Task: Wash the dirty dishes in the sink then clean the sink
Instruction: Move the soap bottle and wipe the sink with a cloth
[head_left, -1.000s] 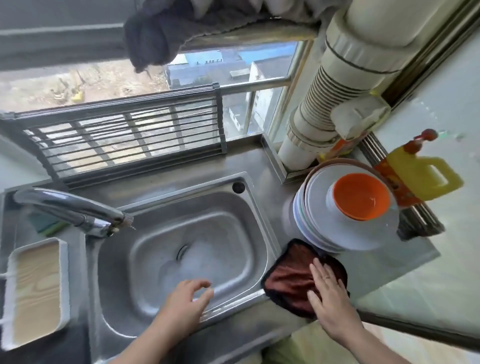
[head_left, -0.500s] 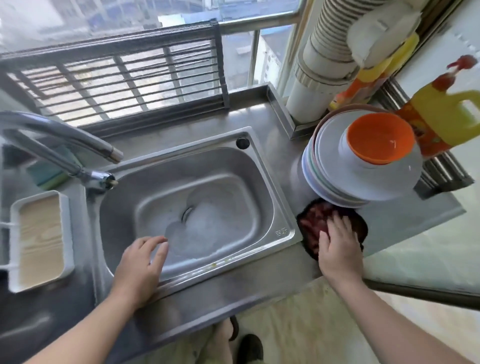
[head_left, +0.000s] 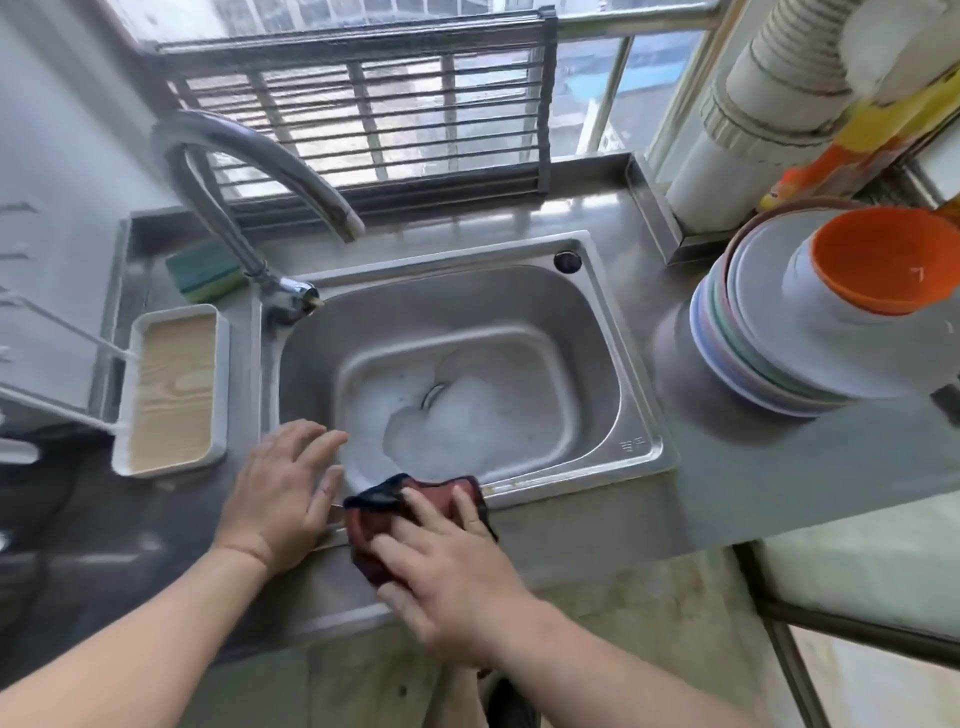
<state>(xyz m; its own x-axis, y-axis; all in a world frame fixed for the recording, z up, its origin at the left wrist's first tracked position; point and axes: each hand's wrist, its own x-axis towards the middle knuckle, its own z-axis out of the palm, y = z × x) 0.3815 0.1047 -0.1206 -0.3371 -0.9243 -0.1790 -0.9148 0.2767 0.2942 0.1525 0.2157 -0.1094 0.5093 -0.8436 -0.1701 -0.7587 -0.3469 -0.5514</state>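
Down at the front rim of the steel sink, the right hand presses a dark red cloth flat against the metal, fingers straight and spread over the fabric rather than curled round it; the cloth lies over the rim edge, its top corner hanging just into the basin. Just beside it, the left hand rests palm down on the same rim, fingers relaxed and extended toward the basin, holding nothing. White suds pool on the sink floor around the drain. A curved chrome tap arches over the back left corner, with a green and yellow sponge on the table behind its base. To the left of the sink sits a white tray with a wood-grain base. On the table to the right, well apart from both hands, stands a stack of plates carrying an orange bowl on top. A slatted metal rack leans against the window behind the sink
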